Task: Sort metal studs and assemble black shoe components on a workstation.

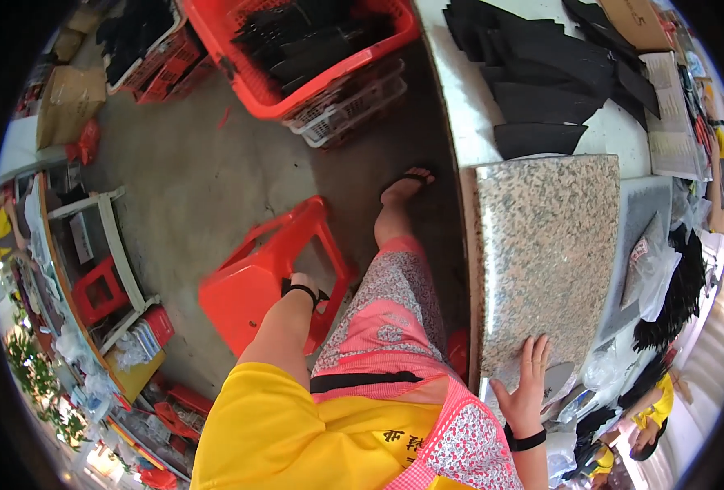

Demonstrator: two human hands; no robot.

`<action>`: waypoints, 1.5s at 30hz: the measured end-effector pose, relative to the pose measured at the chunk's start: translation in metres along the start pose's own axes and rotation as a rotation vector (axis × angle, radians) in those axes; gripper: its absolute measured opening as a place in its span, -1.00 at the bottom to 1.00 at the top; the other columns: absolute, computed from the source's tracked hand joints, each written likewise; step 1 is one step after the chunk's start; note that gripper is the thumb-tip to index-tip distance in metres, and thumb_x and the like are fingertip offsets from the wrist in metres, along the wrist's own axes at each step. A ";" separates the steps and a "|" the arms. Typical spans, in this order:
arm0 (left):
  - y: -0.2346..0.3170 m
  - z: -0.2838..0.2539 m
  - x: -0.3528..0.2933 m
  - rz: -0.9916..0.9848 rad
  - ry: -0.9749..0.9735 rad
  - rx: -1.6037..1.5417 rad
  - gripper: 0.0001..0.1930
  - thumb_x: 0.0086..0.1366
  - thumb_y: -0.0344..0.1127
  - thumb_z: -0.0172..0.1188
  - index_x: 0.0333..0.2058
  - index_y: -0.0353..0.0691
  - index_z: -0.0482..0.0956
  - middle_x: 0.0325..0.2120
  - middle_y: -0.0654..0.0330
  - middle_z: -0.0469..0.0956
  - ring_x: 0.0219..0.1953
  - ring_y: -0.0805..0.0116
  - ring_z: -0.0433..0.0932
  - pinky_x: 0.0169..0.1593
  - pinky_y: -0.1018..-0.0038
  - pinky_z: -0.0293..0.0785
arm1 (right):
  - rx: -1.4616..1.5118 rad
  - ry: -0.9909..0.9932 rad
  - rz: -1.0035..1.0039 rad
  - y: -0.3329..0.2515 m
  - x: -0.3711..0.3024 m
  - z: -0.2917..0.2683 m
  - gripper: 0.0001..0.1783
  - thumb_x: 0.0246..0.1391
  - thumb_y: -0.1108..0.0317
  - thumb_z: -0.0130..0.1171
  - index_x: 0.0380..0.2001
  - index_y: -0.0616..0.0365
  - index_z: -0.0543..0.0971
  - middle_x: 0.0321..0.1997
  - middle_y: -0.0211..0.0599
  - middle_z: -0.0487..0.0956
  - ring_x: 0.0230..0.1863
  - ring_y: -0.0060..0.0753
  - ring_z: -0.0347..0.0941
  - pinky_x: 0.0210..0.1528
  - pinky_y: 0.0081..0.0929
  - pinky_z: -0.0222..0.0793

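Note:
My left hand (303,282), with a black band at its wrist, is at the frame of a red plastic stool (235,298) beside my legs. The stool looks tilted, its seat toward the left and its legs toward the right and far side. Most of that hand's fingers are hidden, but it appears closed on the stool. Lying flat with fingers stretched, my right hand (527,384) rests on the near end of a speckled stone slab (545,253). It holds nothing, and its wrist also wears a black band.
Beyond the slab, black cut pieces (550,73) lie on the white table (468,122). Stacked baskets, a red basket (256,102) on top, stand on the floor at the far side. A shelf rack (117,237) is at left. Plastic bags (652,261) and co-workers in yellow (656,404) are at right.

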State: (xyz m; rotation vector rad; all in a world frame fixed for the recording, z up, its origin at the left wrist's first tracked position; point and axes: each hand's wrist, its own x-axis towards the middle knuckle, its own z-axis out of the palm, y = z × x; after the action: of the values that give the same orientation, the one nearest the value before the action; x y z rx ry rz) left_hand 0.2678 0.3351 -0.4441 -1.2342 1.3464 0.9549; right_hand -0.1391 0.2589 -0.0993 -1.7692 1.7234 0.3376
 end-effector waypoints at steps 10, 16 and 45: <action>0.084 -0.147 0.019 0.307 0.156 0.137 -0.67 0.10 -0.23 0.10 -0.14 -0.09 0.62 -0.10 0.08 0.57 -0.01 0.19 0.53 -0.02 0.28 0.46 | 0.118 -0.024 0.072 0.001 0.003 -0.013 0.03 -0.29 0.35 0.39 0.29 0.23 0.10 0.41 0.19 -0.12 0.41 0.30 -0.27 0.37 -0.11 -0.10; 0.101 -0.160 0.057 0.455 0.429 0.080 -0.64 0.18 -0.21 0.01 -0.09 -0.16 0.58 -0.05 0.04 0.53 0.00 0.14 0.52 -0.09 0.18 0.50 | 0.182 0.001 0.083 0.001 0.005 -0.019 -0.05 -0.26 0.39 0.37 0.26 0.20 0.18 0.40 0.17 -0.06 0.41 0.28 -0.23 0.37 -0.11 -0.09; -0.108 -0.238 0.043 0.172 0.255 -0.049 -0.64 0.21 -0.16 0.00 -0.19 -0.30 0.59 -0.20 -0.16 0.55 -0.11 -0.06 0.54 -0.12 0.22 0.48 | 0.373 -0.024 0.214 0.010 0.011 -0.027 -0.14 -0.32 0.29 0.37 0.16 0.25 0.32 0.36 0.23 0.02 0.38 0.38 -0.19 0.34 -0.02 -0.03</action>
State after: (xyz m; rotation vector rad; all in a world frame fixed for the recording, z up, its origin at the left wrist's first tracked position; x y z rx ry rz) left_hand 0.3363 0.0792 -0.4402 -1.3277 1.6593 0.9783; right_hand -0.1543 0.2346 -0.0875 -1.3145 1.8249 0.1149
